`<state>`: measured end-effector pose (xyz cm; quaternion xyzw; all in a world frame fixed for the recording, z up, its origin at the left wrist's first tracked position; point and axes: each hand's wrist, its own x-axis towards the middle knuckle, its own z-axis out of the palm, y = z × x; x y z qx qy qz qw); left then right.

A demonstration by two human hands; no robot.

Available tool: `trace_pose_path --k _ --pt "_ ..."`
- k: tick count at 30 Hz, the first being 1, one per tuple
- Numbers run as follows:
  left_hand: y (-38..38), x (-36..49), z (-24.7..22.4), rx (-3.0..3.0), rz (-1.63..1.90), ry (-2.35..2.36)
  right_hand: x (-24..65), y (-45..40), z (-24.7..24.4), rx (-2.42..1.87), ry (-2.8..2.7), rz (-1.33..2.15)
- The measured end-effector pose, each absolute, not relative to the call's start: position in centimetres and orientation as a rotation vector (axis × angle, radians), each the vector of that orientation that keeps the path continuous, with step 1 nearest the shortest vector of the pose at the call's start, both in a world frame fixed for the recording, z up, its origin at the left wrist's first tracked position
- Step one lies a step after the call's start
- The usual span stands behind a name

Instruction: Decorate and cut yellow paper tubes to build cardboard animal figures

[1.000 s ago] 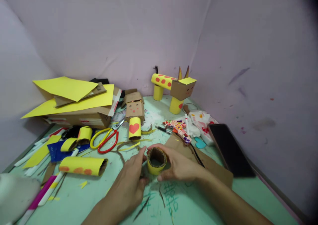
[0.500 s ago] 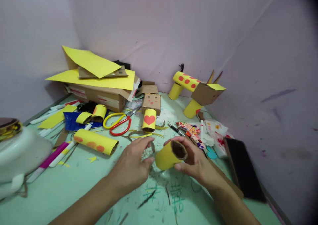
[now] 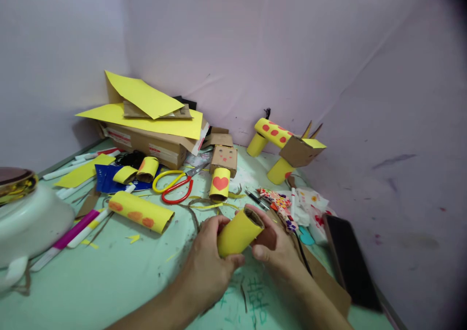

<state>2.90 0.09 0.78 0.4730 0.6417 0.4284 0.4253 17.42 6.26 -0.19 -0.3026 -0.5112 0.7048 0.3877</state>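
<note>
A yellow-covered cardboard tube (image 3: 239, 234) is tilted, with its open brown end up and to the right. My left hand (image 3: 213, 257) grips its lower left part, thumb in front and fingers behind. At the upper end, the fingers of my right hand (image 3: 279, 252) curl behind the tube, while that thumb sits just off its side. Beyond my hands stands a short yellow tube with a red heart (image 3: 221, 184) below a cardboard box with a drawn face (image 3: 224, 159). A longer yellow tube with orange spots (image 3: 140, 213) lies to the left.
Scissors (image 3: 177, 186) lie open behind my left hand. At the back right stands a spotted cardboard giraffe (image 3: 280, 143). Yellow sheets (image 3: 146, 96) top a carton (image 3: 146, 145). A white pot (image 3: 32, 228), markers (image 3: 69, 240) and a phone (image 3: 353, 264) flank the work area.
The yellow tube has gone from my right hand's hold into my left hand's grip, shifting slightly left. My right thumb has come off it. The camera view has moved a little.
</note>
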Motion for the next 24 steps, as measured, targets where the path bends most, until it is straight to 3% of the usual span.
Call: trace_pose_path --k 7,18,24 --pt "-0.4 4.0 0.1 1.483 1.061 1.797 16.6 5.4 0.1 -0.881 -1.304 1.715" --pt "-0.3 3.0 0.8 1.449 0.981 1.401 16.8 5.1 0.7 -1.080 -1.525 1.515" --pt "-0.1 3.0 0.4 1.510 0.965 1.534 17.0 5.0 0.8 -1.014 -1.635 1.404"
